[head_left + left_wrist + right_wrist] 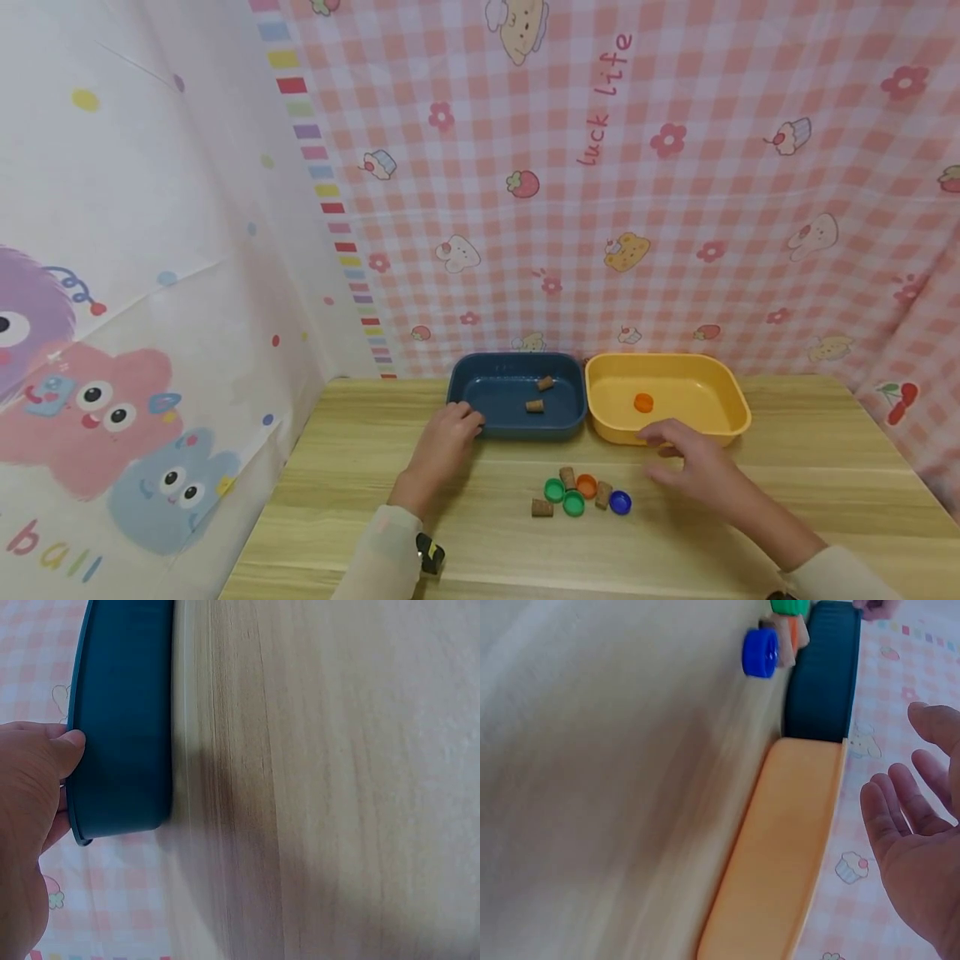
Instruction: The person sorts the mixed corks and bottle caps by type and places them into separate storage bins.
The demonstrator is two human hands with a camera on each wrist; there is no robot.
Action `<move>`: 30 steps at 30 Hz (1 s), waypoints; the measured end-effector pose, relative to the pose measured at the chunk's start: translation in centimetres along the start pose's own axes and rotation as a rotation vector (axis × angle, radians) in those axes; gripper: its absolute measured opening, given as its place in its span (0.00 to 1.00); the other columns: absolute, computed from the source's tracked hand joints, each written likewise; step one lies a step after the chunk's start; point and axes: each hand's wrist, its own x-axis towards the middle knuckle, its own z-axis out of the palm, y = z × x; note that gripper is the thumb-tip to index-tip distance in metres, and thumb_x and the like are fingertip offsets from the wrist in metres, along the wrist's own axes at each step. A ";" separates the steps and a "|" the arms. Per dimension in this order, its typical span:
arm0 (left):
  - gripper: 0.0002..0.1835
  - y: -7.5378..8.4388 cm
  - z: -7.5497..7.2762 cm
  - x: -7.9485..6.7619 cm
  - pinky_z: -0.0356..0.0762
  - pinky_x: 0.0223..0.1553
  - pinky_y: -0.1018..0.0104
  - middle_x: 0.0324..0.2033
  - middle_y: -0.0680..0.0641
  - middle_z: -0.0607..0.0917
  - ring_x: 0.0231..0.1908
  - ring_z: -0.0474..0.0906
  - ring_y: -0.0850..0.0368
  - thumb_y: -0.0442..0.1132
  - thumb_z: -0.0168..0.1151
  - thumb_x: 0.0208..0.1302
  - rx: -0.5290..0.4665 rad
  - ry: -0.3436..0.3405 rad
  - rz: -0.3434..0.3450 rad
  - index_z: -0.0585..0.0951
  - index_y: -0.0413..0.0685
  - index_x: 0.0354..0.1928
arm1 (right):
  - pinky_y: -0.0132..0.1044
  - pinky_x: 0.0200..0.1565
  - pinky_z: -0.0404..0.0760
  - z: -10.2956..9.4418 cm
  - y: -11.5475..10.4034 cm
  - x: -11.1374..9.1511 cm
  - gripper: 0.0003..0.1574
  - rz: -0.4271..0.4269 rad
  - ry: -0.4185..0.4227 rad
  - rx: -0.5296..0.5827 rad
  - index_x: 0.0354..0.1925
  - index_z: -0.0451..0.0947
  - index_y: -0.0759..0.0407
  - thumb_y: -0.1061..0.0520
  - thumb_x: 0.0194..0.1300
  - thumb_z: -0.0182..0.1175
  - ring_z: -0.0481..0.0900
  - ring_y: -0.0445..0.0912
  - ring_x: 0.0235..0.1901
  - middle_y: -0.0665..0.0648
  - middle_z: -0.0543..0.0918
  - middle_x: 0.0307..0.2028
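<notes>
My left hand point(447, 435) grips the front left rim of the dark blue tray point(517, 432), thumb outside the wall and fingers over the edge in the left wrist view. Two corks point(535, 407) lie inside that tray. My right hand point(693, 467) hovers in front of the yellow tray point(615, 433), its fingers loosely bent and nothing between them. Inside the yellow tray sits an orange bottle cap point(642, 403). Between the hands, on the table, are two green caps point(573, 503), another orange cap point(587, 486), a blue cap point(620, 502) and three corks point(542, 507).
Both trays stand side by side at the back of the wood-grain table point(495, 554). A pink checked cloth point(555, 225) hangs right behind them, and a white printed cloth point(187, 275) hangs along the left side.
</notes>
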 end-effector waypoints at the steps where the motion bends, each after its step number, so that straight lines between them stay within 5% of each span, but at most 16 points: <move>1: 0.03 0.0 0.0 0.0 0.79 0.39 0.57 0.31 0.48 0.81 0.33 0.78 0.50 0.34 0.67 0.69 0.000 -0.002 -0.001 0.87 0.46 0.40 | 0.40 0.44 0.88 0.1 -0.1 -0.1 0.25 0.002 -0.013 0.002 0.51 0.82 0.61 0.64 0.55 0.78 0.84 0.41 0.45 0.57 0.85 0.47; 9: 0.02 0.0 0.0 -0.1 0.79 0.39 0.58 0.31 0.49 0.80 0.33 0.78 0.51 0.34 0.67 0.69 0.012 -0.017 -0.006 0.87 0.46 0.40 | 0.45 0.45 0.87 1.8 0.0 -0.8 0.28 0.060 -0.129 0.015 0.55 0.80 0.63 0.61 0.57 0.77 0.84 0.58 0.47 0.61 0.84 0.50; 18: 0.03 0.0 -0.1 0.0 0.79 0.39 0.58 0.31 0.48 0.80 0.33 0.78 0.50 0.34 0.67 0.69 0.004 -0.018 0.000 0.87 0.45 0.41 | 0.48 0.49 0.85 3.7 0.4 -1.3 0.30 0.123 -0.207 -0.013 0.55 0.80 0.60 0.54 0.56 0.78 0.83 0.55 0.49 0.58 0.83 0.50; 30: 0.02 0.1 -0.2 0.0 0.79 0.39 0.57 0.31 0.48 0.81 0.34 0.78 0.50 0.34 0.67 0.69 0.006 -0.016 -0.005 0.87 0.45 0.41 | 0.39 0.50 0.85 5.2 0.3 -1.7 0.32 0.179 -0.263 -0.005 0.54 0.79 0.59 0.51 0.54 0.80 0.82 0.48 0.47 0.52 0.80 0.48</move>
